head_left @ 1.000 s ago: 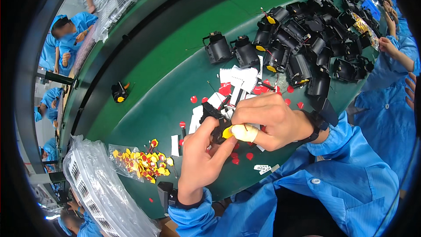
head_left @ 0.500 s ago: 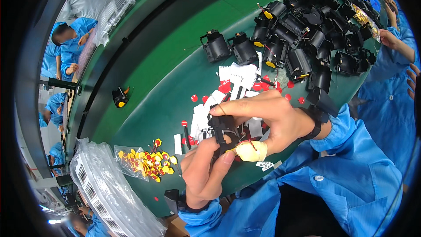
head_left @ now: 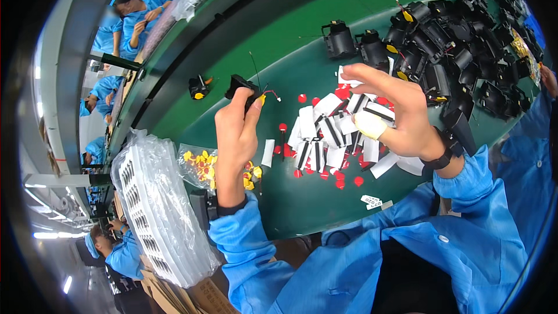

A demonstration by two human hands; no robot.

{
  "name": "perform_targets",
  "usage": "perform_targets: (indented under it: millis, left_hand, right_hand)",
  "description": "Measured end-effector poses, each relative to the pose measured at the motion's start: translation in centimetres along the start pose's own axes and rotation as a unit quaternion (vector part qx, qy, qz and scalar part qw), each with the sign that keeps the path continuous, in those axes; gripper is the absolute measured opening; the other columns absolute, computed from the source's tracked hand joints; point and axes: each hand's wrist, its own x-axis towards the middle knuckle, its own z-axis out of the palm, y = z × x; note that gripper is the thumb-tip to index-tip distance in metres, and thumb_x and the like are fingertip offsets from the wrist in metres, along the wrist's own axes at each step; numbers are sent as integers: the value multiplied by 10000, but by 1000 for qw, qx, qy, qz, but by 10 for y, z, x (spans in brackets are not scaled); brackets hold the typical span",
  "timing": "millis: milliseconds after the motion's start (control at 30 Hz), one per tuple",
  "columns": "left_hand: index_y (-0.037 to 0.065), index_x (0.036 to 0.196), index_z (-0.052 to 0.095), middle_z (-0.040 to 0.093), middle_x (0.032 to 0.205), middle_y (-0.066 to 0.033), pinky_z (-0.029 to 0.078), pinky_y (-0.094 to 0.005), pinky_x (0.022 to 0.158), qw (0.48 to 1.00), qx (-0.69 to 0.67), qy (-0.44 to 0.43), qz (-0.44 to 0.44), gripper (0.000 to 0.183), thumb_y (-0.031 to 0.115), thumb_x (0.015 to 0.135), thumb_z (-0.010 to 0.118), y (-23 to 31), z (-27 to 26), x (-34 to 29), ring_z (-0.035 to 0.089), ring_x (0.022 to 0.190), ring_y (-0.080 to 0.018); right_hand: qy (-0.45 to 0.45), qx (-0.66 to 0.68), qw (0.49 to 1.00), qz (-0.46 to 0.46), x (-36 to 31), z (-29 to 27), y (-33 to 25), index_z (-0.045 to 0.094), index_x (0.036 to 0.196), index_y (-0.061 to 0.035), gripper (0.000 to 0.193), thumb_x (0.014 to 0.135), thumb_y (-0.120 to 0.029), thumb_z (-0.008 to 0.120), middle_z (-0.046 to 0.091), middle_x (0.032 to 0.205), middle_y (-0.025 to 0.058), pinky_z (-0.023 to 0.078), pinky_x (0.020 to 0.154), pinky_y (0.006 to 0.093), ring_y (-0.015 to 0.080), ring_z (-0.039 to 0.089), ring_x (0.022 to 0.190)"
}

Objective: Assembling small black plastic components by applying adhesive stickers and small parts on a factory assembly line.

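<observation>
Since the earlier head view, the yellow-tabbed black plastic housing (head_left: 237,83) has been carried to the upper left of the white paper-strip heap (head_left: 331,131). It is pinched beyond the palm of the nearer left hand (head_left: 237,128), long axis partly hidden; the right hand (head_left: 401,110) is held, fingers parted, over the heap's right side.

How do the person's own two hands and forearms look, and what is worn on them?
Both arms wear bright blue sleeves. Each wrist has a black strap and a boxy black device. The right hand has a pale yellow covering on its thumb; the left hand is ungloved.
</observation>
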Motion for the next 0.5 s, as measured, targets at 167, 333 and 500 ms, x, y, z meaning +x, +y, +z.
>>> perform_targets:
  millis: [167,333,500]
  left_hand:
    - [0,1056,550,632,735,-237,448,-526,628,988,127,-83,14,232,177,932,631,-46,11,-2,623,721,-451]
    - [9,996,551,671,789,-211,488,-491,635,966,253,-53,-4,342,307,900,689,-9,-21,-26,660,749,-410]
    - [-12,876,592,652,677,-196,514,-446,537,943,307,-118,-56,258,239,905,649,10,-25,-96,675,613,-346]
  right_hand:
    - [1,-19,999,-35,-1,6,-11,649,1174,45,398,807,-110,673,696,1163,192,575,840,349,293,725,948]
    - [-11,-11,1000,-16,-1,2,-8,661,1114,45,331,818,-101,647,706,1132,191,575,831,349,290,725,940]
    - [-14,8,1000,-19,-1,4,-14,655,1023,53,261,793,-68,630,717,1064,207,570,851,348,306,723,979]
